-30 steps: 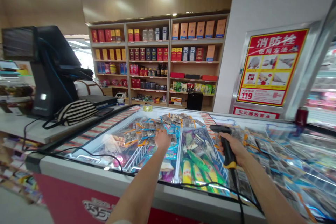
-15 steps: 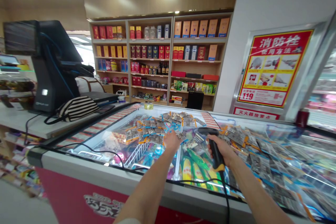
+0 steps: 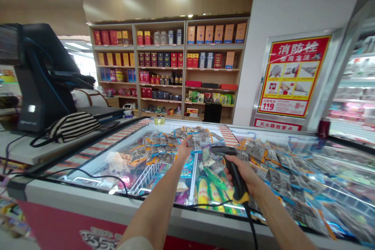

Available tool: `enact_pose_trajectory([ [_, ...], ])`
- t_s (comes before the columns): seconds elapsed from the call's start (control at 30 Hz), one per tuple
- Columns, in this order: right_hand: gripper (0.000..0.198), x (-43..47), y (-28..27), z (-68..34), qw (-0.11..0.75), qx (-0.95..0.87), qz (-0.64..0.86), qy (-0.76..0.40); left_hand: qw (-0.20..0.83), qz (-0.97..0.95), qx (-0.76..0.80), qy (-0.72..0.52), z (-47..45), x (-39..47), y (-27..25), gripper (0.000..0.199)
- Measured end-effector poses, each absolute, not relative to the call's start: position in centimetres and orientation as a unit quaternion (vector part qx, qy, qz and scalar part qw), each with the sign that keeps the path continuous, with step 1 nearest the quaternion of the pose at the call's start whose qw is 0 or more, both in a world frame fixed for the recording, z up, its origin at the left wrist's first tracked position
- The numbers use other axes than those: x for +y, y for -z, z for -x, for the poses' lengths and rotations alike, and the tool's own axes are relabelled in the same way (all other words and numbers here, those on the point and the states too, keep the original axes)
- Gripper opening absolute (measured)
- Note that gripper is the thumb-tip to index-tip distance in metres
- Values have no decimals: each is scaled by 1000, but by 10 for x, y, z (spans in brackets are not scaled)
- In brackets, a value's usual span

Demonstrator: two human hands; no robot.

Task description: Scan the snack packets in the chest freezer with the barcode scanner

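My right hand point(image 3: 241, 174) is wrapped round the grip of a black and yellow barcode scanner point(image 3: 236, 175), its head pointing left over the freezer's glass top. From the scanner a black cable runs down. My left hand point(image 3: 183, 150) reaches forward to the pile, its fingers closed at the left edge of a small snack packet point(image 3: 195, 143) with blue and orange ends; the fingertips are partly hidden. Several similar packets point(image 3: 159, 150) lie spread left of this hand. More packets point(image 3: 279, 168) cover the glass on the right.
Beneath the glass of the chest freezer point(image 3: 96, 199) are wire baskets and colourful packs point(image 3: 213, 191). A loose black cable point(image 3: 88, 172) crosses the front edge. At left stand a checkout terminal point(image 3: 38, 82) and a striped pouch point(image 3: 72, 127). Shelves of boxes point(image 3: 159, 59) line the back.
My left hand has moved forward and slightly left, to a packet at the back of the pile. The view has turned slightly right. The scanner stays in my right hand.
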State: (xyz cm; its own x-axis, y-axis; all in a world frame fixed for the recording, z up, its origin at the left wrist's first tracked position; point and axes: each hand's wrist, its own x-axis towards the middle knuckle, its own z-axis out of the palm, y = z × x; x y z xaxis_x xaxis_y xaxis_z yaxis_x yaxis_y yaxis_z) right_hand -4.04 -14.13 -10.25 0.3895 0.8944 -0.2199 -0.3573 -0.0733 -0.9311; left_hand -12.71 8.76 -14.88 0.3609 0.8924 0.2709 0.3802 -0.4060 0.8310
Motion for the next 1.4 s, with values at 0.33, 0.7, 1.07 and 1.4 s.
enact_pose_trajectory([
  [0.33,19,-149,98,44,627,-232,543,-508,339,-752,402,-397,114,98,153,58],
  [0.7,20,-156,96,40,622,-226,542,-518,331,-760,392,-398,111,90,141,59],
  [1.07,18,-151,93,42,648,-238,535,-487,333,-745,406,-412,117,94,138,56],
  [1.4,13,-207,86,-36,729,-165,576,-330,418,-760,325,-377,50,22,135,55],
])
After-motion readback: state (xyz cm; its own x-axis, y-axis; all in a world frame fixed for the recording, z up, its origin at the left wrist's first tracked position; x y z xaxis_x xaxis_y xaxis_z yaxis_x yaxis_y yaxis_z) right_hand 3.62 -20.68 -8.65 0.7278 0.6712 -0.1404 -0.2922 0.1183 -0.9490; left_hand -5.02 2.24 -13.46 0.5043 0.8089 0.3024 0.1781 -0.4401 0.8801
